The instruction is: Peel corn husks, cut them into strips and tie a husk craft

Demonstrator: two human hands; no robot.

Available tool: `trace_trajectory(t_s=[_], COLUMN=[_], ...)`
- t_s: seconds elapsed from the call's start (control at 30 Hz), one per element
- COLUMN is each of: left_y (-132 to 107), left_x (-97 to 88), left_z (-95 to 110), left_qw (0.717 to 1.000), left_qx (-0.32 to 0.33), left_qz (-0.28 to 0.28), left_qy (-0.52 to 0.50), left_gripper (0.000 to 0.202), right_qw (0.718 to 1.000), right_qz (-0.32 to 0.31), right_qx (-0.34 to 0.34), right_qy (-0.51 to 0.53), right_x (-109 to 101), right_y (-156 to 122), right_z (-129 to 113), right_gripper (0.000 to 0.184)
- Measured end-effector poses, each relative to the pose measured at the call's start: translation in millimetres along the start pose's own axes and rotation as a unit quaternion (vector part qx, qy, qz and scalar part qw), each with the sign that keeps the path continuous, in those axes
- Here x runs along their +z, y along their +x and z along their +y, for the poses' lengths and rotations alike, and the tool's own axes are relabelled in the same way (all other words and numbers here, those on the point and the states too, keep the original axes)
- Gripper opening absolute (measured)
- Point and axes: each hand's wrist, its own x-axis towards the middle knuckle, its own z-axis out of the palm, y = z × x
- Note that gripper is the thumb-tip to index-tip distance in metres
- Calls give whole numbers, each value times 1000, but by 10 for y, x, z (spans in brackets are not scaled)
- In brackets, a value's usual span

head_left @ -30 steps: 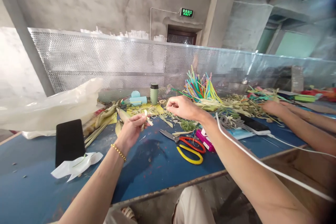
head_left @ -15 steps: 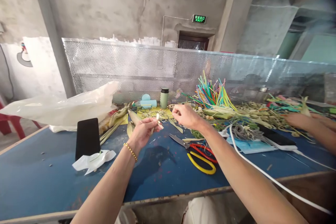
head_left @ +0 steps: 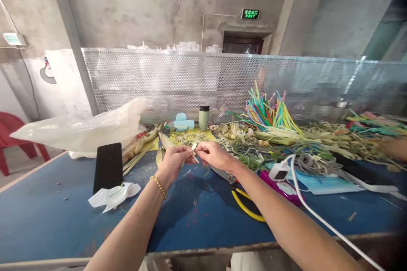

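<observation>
Blue work table [head_left: 47, 220], contents as I log them from the remote head feed.

1. Left hand [head_left: 173, 161]: raised just above the table's middle, fingers curled in, thumb and fingertips pinching the near end of a pale leaf strip [head_left: 193, 152]. Gold bracelet [head_left: 158, 186] on its wrist.
2. Right hand [head_left: 212, 155]: touching the left, thumb and forefinger pressed together on the other end of the same strip. The strip is held in the air between both hands, clear of the table top.
3. Yellow-handled scissors [head_left: 246, 208]: flat on the table under the right forearm, partly hidden by it.
4. Black phone [head_left: 108, 167]: left of the hands, with crumpled white paper [head_left: 112, 194] touching its near edge.
5. White plastic bag [head_left: 85, 129]: far left, behind the phone.
6. Green flask [head_left: 203, 117]: upright by the perforated metal screen [head_left: 143, 76], with a light blue gadget [head_left: 182, 123] just beside it; I cannot tell what that gadget is.
7. Bundle of coloured strips [head_left: 270, 112]: fanned upward at the right rear, above a heap of dried leaves [head_left: 318, 137].
8. White cable [head_left: 318, 216]: runs across the right forearm to a white plug [head_left: 280, 172], which sits by a pink case [head_left: 280, 186].
9. Co-worker's hand [head_left: 392, 148]: far right edge, blurred, on the leaf heap.
</observation>
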Motion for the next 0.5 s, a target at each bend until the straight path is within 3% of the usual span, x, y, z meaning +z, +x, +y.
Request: trace_trajectory(t_s=[0.1, 0.3, 0.4, 0.5], left_y=[10, 31, 49, 62], left_x=[-8, -21, -43, -71], left_z=[-20, -48, -73, -99], left_qw=[1000, 996, 988, 978], left_qx=[-8, -5, -5, -2], left_qz=[7, 49, 70, 54], left_qy=[26, 69, 137, 199], left_gripper=[10, 12, 12, 10], right_qw=[995, 995, 977, 941], right_qz=[48, 25, 53, 62], right_qx=[-28, 2, -60, -150], right_qy=[-88, -95, -198, -297], right_x=[-43, 10, 6, -21], right_y=[-25, -88, -117, -135], right_z=[-18, -24, -18, -42], right_gripper=[15, 17, 14, 15])
